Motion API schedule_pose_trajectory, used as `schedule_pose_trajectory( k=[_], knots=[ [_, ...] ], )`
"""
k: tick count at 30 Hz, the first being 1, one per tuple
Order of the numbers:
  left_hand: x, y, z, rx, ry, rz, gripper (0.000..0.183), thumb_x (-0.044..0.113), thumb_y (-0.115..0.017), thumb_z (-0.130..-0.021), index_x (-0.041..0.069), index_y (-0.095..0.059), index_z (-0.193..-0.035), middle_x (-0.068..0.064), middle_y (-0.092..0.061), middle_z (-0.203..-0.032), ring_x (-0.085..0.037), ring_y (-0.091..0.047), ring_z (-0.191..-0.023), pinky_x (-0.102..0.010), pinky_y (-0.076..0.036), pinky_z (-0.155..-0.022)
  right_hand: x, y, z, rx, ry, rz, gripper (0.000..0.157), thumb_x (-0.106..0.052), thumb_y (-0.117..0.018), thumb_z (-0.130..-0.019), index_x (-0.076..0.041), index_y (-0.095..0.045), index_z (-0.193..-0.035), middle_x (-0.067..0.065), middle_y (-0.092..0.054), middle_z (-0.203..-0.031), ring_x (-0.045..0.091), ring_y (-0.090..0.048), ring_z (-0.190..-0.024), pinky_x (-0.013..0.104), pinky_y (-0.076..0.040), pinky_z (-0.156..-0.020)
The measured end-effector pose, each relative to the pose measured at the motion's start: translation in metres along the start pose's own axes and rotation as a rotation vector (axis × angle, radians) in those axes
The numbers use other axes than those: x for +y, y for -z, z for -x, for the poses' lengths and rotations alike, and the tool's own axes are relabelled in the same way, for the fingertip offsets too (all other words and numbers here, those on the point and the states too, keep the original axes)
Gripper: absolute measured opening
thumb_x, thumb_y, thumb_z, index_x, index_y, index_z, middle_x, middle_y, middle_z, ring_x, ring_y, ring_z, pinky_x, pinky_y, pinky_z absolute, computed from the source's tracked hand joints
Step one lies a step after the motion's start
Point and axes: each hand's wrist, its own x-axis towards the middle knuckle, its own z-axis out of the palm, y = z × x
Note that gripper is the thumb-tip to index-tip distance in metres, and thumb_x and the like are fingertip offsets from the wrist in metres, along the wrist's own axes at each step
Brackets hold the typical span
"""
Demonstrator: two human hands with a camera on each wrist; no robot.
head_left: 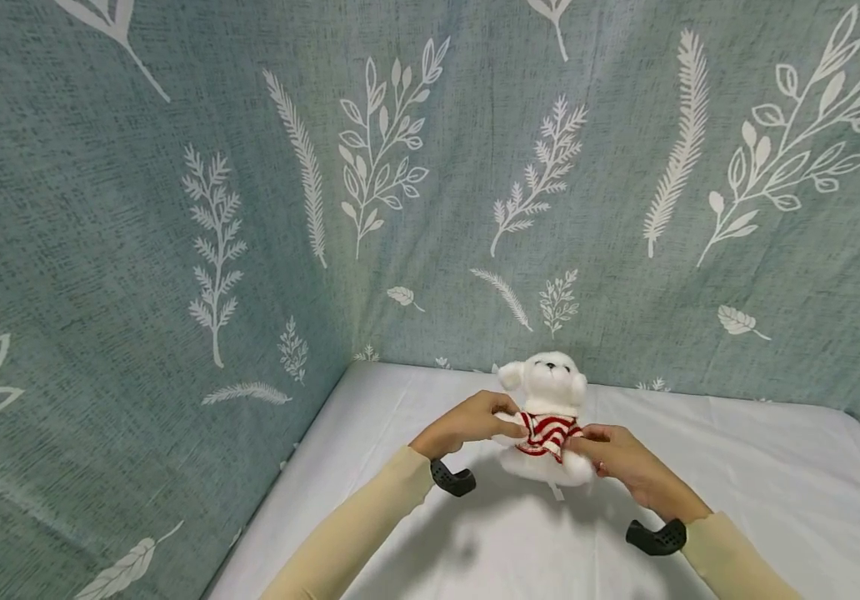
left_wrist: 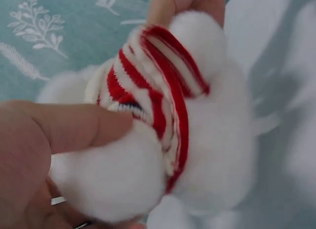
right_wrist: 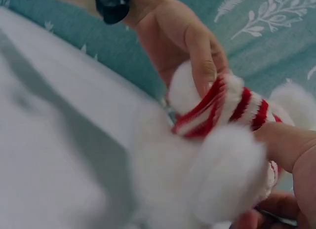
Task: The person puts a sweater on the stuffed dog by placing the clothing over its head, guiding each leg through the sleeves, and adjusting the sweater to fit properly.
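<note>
A white plush dog [head_left: 553,383] in a red-and-white striped knitted sweater [head_left: 547,433] is held upright over the white table, its face tipped upward. My left hand [head_left: 477,419] grips its arm on the left side, thumb lying on the sweater's edge. On the other side my right hand [head_left: 620,454] pinches the toy's other arm near the sweater hem. In the left wrist view the thumb [left_wrist: 84,125] presses on a round white paw [left_wrist: 113,179], with fingers beneath it. A small white tag [head_left: 556,492] hangs under the toy.
The table [head_left: 475,542] is covered with a white cloth. Blue-green fabric [head_left: 437,208] with white leaf prints hangs behind it and along the left side. Black bands [head_left: 452,477] sit on both wrists, and shadows of the arms fall on the cloth.
</note>
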Motion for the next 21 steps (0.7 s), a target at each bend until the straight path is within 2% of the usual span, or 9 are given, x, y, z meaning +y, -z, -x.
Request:
schedule_pose_trajectory(
  k=[2, 6, 11, 13, 17, 21],
  knots=[
    [-0.001, -0.001, -0.002, 0.025, -0.014, 0.007, 0.021, 0.024, -0.082, -0.089, 0.015, -0.071, -0.104, 0.003, -0.067, -0.104, -0.013, -0.061, -0.097, -0.038, -0.051, -0.086, -0.001, 0.0, -0.002, 0.041, 0.018, 0.044, 0.029, -0.029, -0.072, -0.097, -0.003, -0.066, -0.109, 0.003, -0.063, -0.097, 0.018, -0.05, -0.078, 0.033, -0.044, -0.067],
    [-0.005, -0.006, -0.005, 0.077, -0.044, -0.004, 0.023, 0.011, -0.084, -0.085, 0.013, -0.071, -0.104, 0.003, -0.067, -0.101, -0.016, -0.062, -0.095, -0.032, -0.051, -0.08, 0.005, 0.0, -0.005, 0.086, 0.046, 0.088, 0.032, -0.026, -0.079, -0.092, -0.005, -0.064, -0.11, 0.005, -0.06, -0.1, 0.02, -0.045, -0.075, 0.032, -0.039, -0.061],
    [-0.01, -0.015, -0.008, 0.124, -0.068, -0.039, 0.03, 0.0, -0.086, -0.079, 0.012, -0.072, -0.103, 0.005, -0.066, -0.102, -0.019, -0.062, -0.096, -0.029, -0.052, -0.074, 0.016, -0.004, -0.007, 0.11, 0.038, 0.114, 0.042, -0.022, -0.083, -0.088, -0.004, -0.062, -0.12, 0.007, -0.063, -0.11, 0.024, -0.051, -0.091, 0.036, -0.04, -0.066],
    [-0.011, -0.019, -0.007, 0.123, -0.072, -0.06, 0.032, -0.001, -0.086, -0.077, 0.012, -0.072, -0.102, 0.006, -0.066, -0.102, -0.019, -0.063, -0.097, -0.028, -0.052, -0.075, 0.02, -0.006, -0.008, 0.121, 0.034, 0.135, 0.045, -0.019, -0.083, -0.086, -0.003, -0.062, -0.122, 0.008, -0.063, -0.111, 0.025, -0.053, -0.097, 0.038, -0.042, -0.069],
    [-0.017, -0.024, -0.004, 0.108, -0.069, -0.089, 0.034, -0.004, -0.086, -0.074, 0.014, -0.071, -0.098, 0.007, -0.066, -0.102, -0.018, -0.063, -0.099, -0.028, -0.052, -0.079, 0.027, -0.01, -0.009, 0.136, 0.035, 0.188, 0.047, -0.012, -0.086, -0.081, 0.001, -0.063, -0.12, 0.009, -0.064, -0.109, 0.026, -0.057, -0.098, 0.039, -0.048, -0.074],
    [-0.025, -0.028, -0.002, 0.103, -0.067, -0.082, 0.034, -0.006, -0.084, -0.073, 0.013, -0.07, -0.097, 0.004, -0.068, -0.1, -0.017, -0.065, -0.096, -0.027, -0.054, -0.073, 0.03, -0.013, -0.008, 0.131, 0.04, 0.245, 0.049, -0.014, -0.09, -0.077, -0.001, -0.065, -0.118, 0.007, -0.064, -0.106, 0.024, -0.057, -0.096, 0.04, -0.049, -0.076]
  ],
)
